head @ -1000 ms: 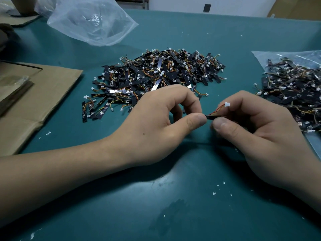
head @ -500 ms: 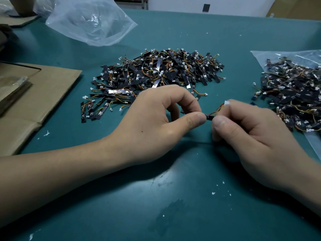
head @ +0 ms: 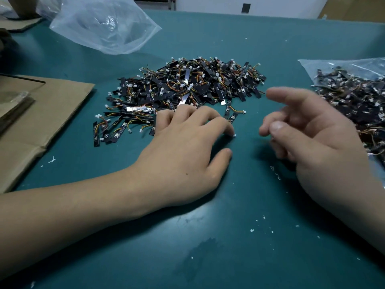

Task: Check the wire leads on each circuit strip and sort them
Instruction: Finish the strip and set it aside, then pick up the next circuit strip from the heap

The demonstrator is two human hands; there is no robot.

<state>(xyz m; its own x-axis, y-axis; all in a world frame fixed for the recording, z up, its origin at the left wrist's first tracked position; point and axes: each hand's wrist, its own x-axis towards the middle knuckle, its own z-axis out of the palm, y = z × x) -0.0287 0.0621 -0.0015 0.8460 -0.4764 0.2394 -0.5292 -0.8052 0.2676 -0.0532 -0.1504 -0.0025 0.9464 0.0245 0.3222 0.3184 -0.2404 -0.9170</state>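
A big heap of black circuit strips (head: 187, 84) with orange and yellow wire leads and white plugs lies in the middle of the teal table (head: 208, 236). A second heap of strips (head: 358, 101) rests on a clear bag at the right edge. My left hand (head: 183, 155) lies flat with its fingers spread, the fingertips touching the near edge of the middle heap; a tiny white plug (head: 234, 135) shows at its index fingertip. My right hand (head: 312, 134) hovers blurred between the two heaps, fingers loose, with no strip visible in it.
A crumpled clear plastic bag (head: 104, 24) lies at the back left. Flat cardboard (head: 41, 113) covers the left side of the table, with a dark packet on it. Small white scraps (head: 252, 230) dot the table near me.
Both hands pinched one strip between them before. Now the hands are apart: the left has spread onto the middle heap's edge, the right has opened and swung right. That strip is out of sight.
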